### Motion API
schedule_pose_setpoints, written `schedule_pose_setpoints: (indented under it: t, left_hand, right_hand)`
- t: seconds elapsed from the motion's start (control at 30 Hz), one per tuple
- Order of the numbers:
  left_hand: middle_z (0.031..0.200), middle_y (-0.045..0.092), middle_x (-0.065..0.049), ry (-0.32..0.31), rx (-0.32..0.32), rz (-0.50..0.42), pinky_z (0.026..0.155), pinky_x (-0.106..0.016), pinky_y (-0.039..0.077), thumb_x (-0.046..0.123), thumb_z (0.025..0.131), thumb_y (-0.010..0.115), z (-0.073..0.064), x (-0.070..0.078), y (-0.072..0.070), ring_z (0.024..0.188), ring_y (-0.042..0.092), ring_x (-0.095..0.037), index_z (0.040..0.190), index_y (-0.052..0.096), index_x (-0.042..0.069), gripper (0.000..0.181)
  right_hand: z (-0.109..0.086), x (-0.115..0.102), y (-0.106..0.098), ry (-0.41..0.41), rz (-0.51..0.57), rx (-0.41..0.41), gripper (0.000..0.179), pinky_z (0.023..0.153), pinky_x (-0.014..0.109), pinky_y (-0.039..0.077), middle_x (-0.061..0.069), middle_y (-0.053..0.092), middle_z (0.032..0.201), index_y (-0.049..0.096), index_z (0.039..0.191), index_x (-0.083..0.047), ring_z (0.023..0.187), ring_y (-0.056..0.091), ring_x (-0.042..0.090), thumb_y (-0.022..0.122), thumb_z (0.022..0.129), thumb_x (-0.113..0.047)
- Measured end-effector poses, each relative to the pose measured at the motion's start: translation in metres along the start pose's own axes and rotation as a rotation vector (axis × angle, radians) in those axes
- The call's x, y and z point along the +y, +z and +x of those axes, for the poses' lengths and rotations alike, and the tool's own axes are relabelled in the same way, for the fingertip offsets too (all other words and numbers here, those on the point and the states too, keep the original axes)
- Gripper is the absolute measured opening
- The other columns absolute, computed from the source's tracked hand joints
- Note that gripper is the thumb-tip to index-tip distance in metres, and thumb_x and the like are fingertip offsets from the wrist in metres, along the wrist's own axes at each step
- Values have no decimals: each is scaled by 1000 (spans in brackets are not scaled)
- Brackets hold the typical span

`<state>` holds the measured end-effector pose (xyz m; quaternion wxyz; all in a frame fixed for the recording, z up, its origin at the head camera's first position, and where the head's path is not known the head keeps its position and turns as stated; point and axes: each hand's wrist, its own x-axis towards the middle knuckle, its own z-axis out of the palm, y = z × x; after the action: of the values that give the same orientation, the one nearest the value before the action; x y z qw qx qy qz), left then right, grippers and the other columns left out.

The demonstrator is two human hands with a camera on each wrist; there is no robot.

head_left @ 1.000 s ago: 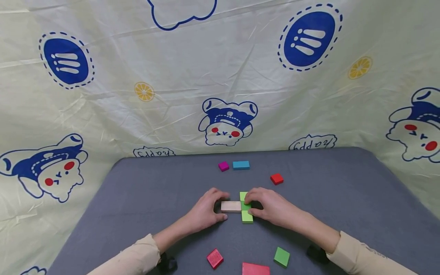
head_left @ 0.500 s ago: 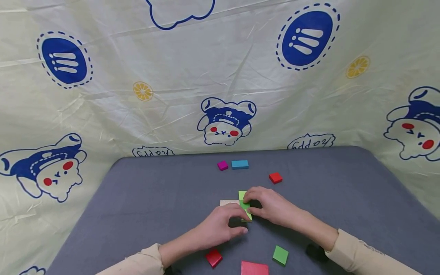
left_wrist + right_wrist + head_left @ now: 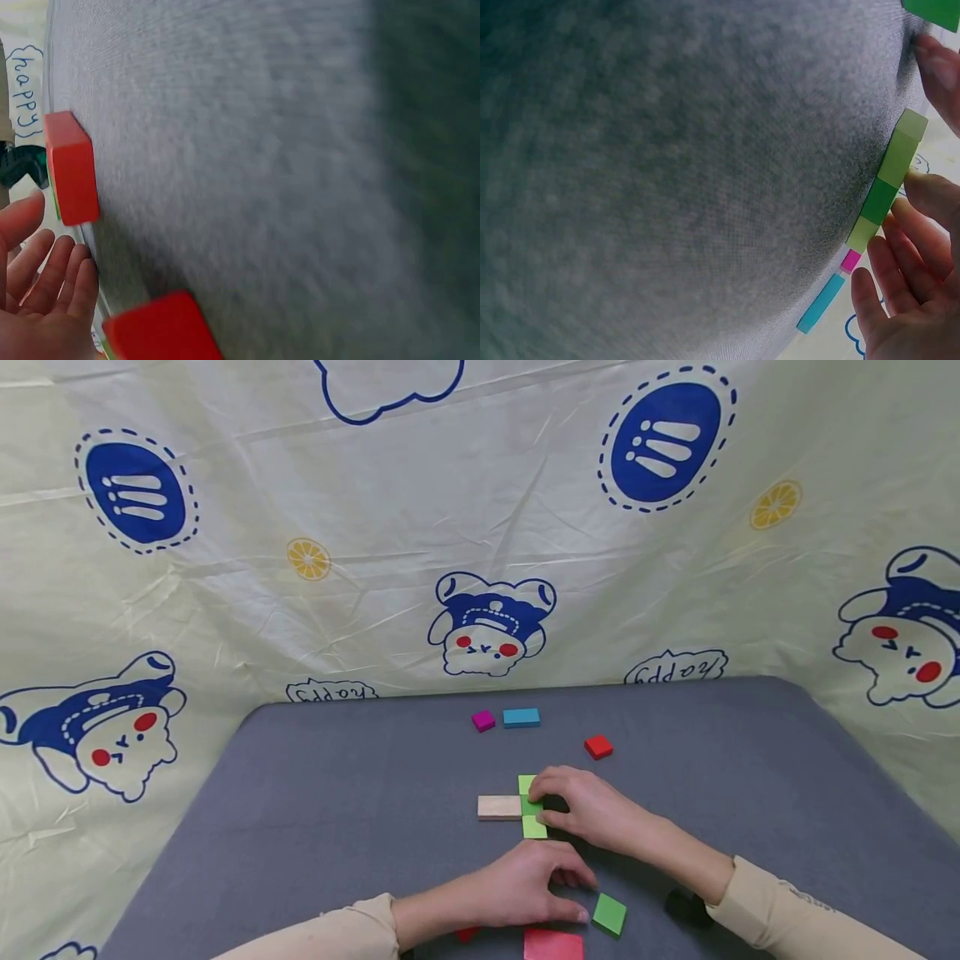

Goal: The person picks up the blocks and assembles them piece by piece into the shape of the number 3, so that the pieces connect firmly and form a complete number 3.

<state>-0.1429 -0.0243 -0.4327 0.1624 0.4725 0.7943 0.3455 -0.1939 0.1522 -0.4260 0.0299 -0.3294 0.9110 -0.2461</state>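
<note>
My left hand (image 3: 536, 883) reaches low over the table in the head view, thumb and fingers spread apart with nothing between them. Its fingertips are just left of a green square block (image 3: 609, 915), and a red rectangular block (image 3: 553, 945) lies below its thumb. My right hand (image 3: 592, 806) rests at the right side of a row made of two light green blocks (image 3: 900, 154) with a green block (image 3: 879, 201) between them. Thumb and forefinger touch this row, the other fingers loosely bent. A pale wooden block (image 3: 499, 807) butts against the row's left side.
A magenta block (image 3: 483, 721) and a blue block (image 3: 521, 717) lie near the table's far edge. A red block (image 3: 598, 747) sits beyond my right hand. Another red block (image 3: 467, 934) is mostly hidden under my left forearm. A patterned cloth (image 3: 375, 610) hangs behind the grey table.
My left hand has left the wooden block's left end and moved right and toward me, close to the green square block. The right hand stays at the row.
</note>
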Motion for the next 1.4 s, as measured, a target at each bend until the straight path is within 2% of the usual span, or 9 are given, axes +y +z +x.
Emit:
schedule_pose_setpoints:
  t: [0.17, 0.3, 0.43, 0.57, 0.73, 0.87, 1.0, 1.2, 1.4]
  left_hand:
    - [103, 63, 12, 26, -18, 21, 80, -9, 42, 20, 87, 77, 6, 3, 5, 91, 52, 9, 115, 70, 15, 29]
    - [106, 62, 15, -3, -56, 6, 81, -9, 41, 22, 87, 77, 9, 4, 7, 92, 51, 9, 118, 69, 16, 32]
    - [109, 60, 16, -11, -92, 42, 84, -10, 39, 26, 87, 77, 13, 4, 10, 98, 49, 9, 119, 69, 17, 34]
    - [108, 61, 16, 5, -90, 105, 87, -11, 37, 27, 86, 78, 14, 3, 13, 102, 48, 8, 117, 70, 19, 33]
    - [106, 60, 16, 2, -91, 109, 86, -10, 38, 25, 86, 78, 13, 3, 12, 100, 48, 8, 114, 71, 19, 29]
    - [104, 60, 16, -12, -72, 76, 85, -10, 39, 24, 87, 77, 8, 5, 9, 98, 50, 9, 114, 71, 17, 28]
    - [102, 60, 16, -30, -26, 42, 84, -10, 41, 22, 87, 77, 2, 4, 5, 96, 51, 9, 112, 71, 16, 27]
    - [100, 59, 16, -43, 36, 37, 82, -12, 42, 22, 84, 80, -10, 0, 0, 93, 52, 8, 109, 72, 16, 27]
    - [99, 59, 17, -89, 80, 20, 82, -15, 43, 21, 83, 80, -23, -4, -8, 91, 53, 6, 107, 71, 16, 26]
  right_hand:
    - [-1, 0, -1, -17, -6, 3, 21, 93, 41, 48, -6, 62, 112, 71, 107, -16, 108, 57, 16, 76, 87, -16]
    - [-1, -1, -2, -20, -7, 0, 21, 92, 41, 49, -5, 62, 112, 71, 107, -16, 107, 57, 16, 76, 86, -16]
    - [-1, -1, -2, -17, -10, 1, 21, 92, 42, 49, -5, 62, 112, 72, 106, -16, 107, 57, 16, 77, 86, -16]
    - [0, -2, -1, -13, -13, 3, 21, 93, 42, 48, -5, 62, 112, 72, 106, -16, 108, 57, 17, 77, 86, -17]
    - [0, -1, -1, -14, -12, -4, 21, 92, 42, 48, -6, 62, 111, 71, 107, -16, 107, 58, 17, 76, 86, -16]
    - [0, 0, -1, -16, -10, -3, 21, 91, 42, 49, -6, 62, 111, 71, 107, -16, 107, 58, 16, 76, 87, -17]
    - [0, 1, 0, -17, -6, 3, 21, 92, 41, 49, -7, 62, 112, 71, 107, -17, 108, 58, 16, 76, 87, -16]
    - [0, 1, 0, -9, -6, 2, 22, 92, 41, 49, -8, 62, 112, 71, 108, -17, 107, 57, 15, 76, 86, -16]
    - [0, 1, 1, 6, -13, -3, 23, 92, 41, 48, -8, 62, 111, 71, 108, -18, 108, 57, 16, 77, 86, -16]
